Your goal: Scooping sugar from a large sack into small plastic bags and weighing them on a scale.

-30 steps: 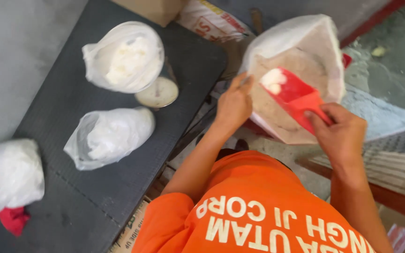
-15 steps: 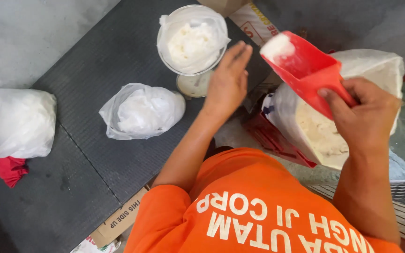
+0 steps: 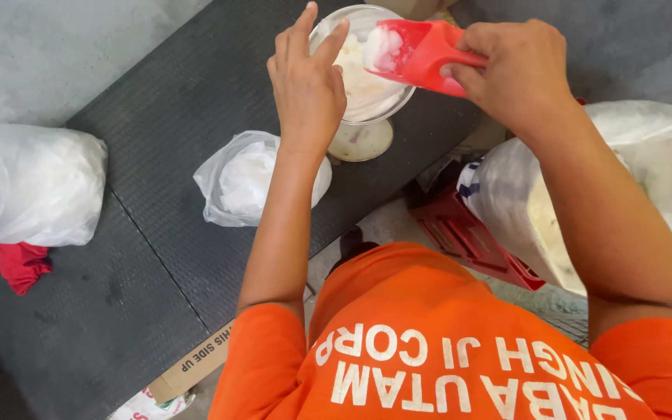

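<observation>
The person wears an orange short-sleeved T-shirt (image 3: pixel 429 342) with white block lettering printed across the chest. Both forearms are bare; no gloves, rings or watch are visible.

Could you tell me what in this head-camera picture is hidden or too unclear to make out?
- Container, head view: its rim and inside are mostly covered by the left hand and the red scoop.
- Right hand: its palm faces away, so the grip on the scoop's handle is hidden.
- Large sack: cut off by the right edge and crossed by the forearm.
- Red cloth: partly under a filled plastic bag.
</observation>
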